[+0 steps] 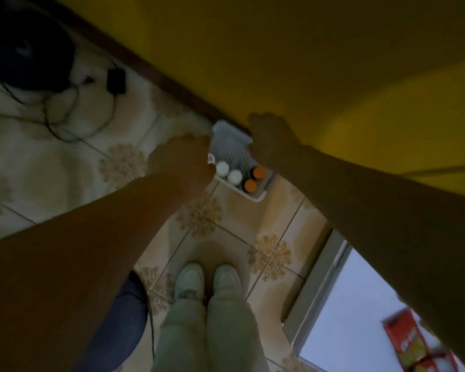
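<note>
A white plastic basket with a perforated floor sits low against the yellow wall. It holds two white-capped bottles and two orange-capped bottles at its near end. My left hand grips the basket's left side. My right hand grips its right side. Both arms reach down and forward. The fingers are hidden by the basket walls and the dim, blurred light.
A yellow wall with a dark skirting board runs diagonally. Patterned tiles cover the floor. A black adapter with cables lies at the left. My shoes stand below. A red packet lies on a pale surface at the bottom right.
</note>
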A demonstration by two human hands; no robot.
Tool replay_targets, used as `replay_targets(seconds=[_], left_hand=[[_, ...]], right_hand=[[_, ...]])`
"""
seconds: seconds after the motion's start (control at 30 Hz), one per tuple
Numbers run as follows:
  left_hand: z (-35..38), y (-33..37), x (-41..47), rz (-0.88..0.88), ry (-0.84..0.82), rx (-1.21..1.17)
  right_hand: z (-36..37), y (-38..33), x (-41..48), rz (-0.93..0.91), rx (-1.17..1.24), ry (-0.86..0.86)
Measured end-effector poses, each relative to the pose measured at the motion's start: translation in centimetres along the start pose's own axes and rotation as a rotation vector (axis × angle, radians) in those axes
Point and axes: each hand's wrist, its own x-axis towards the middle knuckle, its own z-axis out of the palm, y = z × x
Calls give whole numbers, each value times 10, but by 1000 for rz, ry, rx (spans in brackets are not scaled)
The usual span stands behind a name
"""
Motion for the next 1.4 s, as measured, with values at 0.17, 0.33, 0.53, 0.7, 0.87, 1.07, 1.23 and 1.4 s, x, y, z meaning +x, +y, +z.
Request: replay_targets(seconds=[0.17,0.33,0.53,0.7,0.87,1.07,1.23,1.4], left_hand=[[-179,18,-87,40,210,3],[-345,44,-185,4,417,23],[-481,102,-295,62,691,59],[-546,149,-378,130,774,65],[-571,207,-437,300,820,83],[-558,322,-488,649,773,72],[-487,441,-556,993,638,70],[-395,562,-645,1263,495,146]], right_hand=[[-183,-31,-91,-156,58,157],[-357,-59,-196,-193,32,408],[-494,-69,-312,-198,34,647],[-564,-56,-413,-132,65,773],[-587,-11,-511,82,94,892],[-554,69,-650,446,135,979],[-480,135,-786,783,175,967],[-392,189,-937,1096,241,987]])
